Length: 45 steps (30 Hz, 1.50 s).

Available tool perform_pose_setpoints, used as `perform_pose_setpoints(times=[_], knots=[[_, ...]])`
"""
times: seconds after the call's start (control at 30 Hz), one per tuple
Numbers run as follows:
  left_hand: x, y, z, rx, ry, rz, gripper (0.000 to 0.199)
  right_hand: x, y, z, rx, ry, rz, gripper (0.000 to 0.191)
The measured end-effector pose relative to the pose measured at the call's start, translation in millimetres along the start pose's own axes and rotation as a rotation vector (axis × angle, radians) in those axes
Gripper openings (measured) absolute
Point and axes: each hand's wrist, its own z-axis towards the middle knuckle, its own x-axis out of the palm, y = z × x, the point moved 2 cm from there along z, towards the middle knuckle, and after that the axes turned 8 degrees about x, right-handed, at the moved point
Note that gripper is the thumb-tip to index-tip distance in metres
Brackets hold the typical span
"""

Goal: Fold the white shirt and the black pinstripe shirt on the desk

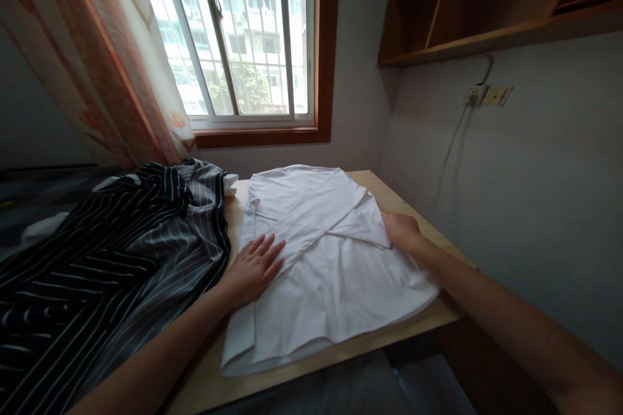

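Left hand [256,267] lies palm down, fingers slightly spread, on the left side of a white shirt [335,298], which is laid out on a pale wooden table [209,376]. Right hand [403,231] sits curled at the shirt's right edge; its fingertips are hidden from me, so I can't tell whether they pinch the cloth.

I'd judge this step goes best with the left palm anchoring the fabric while the right draws the edge straight, keeping the 2 sides even and working creases outward. The folded layer crossing the middle deserves care, as a tug could skew it.

What lies beneath that layer is hidden. Just left, a striped garment [195,266] is bunched and cut off by the view. Shadow below the table's near edge hides what's there, and the wall shelf [467,32] is cropped overhead.
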Motion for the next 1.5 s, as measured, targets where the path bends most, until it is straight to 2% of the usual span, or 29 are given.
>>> perform_pose_setpoints(times=[0.17, 0.27, 0.47, 0.6, 0.73, 0.97, 1.07, 1.17, 1.23, 1.3, 1.37, 1.5], knots=[[0.7, 1, 0, -0.018, -0.016, -0.001, 0.059, 6, 10, -14, -0.102, -0.06, -0.087, 0.038], [1.8, 2, 0, -0.014, -0.02, 0.006, 0.059, 6, 10, -19, -0.137, -0.031, -0.088, 0.036], [4.0, 3, 1, -0.01, -0.019, 0.0, 0.059, -3, -3, -26, -0.174, 0.143, -0.003, 0.025], [2.0, 2, 1, 0.002, -0.031, -0.016, 0.06, -6, -17, -35, -0.265, 0.279, 0.14, 0.023], [1.2, 2, 2, 0.018, -0.022, -0.025, 0.061, 6, -32, -46, -0.249, 0.488, 0.315, 0.02], [1.0, 0, 2, 0.006, -0.041, -0.023, 0.058, 26, -54, -66, -0.205, 0.613, 0.582, 0.038], [-2.5, -1, 2, 0.009, -0.037, -0.024, 0.058, 23, -58, -76, -0.217, 0.579, 0.583, 0.049], [-10.8, -7, 3, -0.012, -0.012, 0.021, 0.055, 19, -57, -83, -0.263, 0.402, 0.475, 0.047], [-20.3, -17, 6, 0.011, -0.033, 0.059, 0.05, 17, -52, -88, -0.278, 0.299, 0.373, 0.039], [-32.0, -36, 12, 0.095, -0.091, 0.066, 0.046, 17, -46, -94, -0.257, 0.242, 0.277, 0.032], [-42.9, -64, 21, 0.203, -0.133, 0.028, 0.046, 17, -39, -100, -0.226, 0.192, 0.193, 0.028], [-49.0, -135, 54, 0.366, -0.092, -0.096, 0.045, 12, -26, -111, -0.192, 0.098, 0.058, 0.027]])
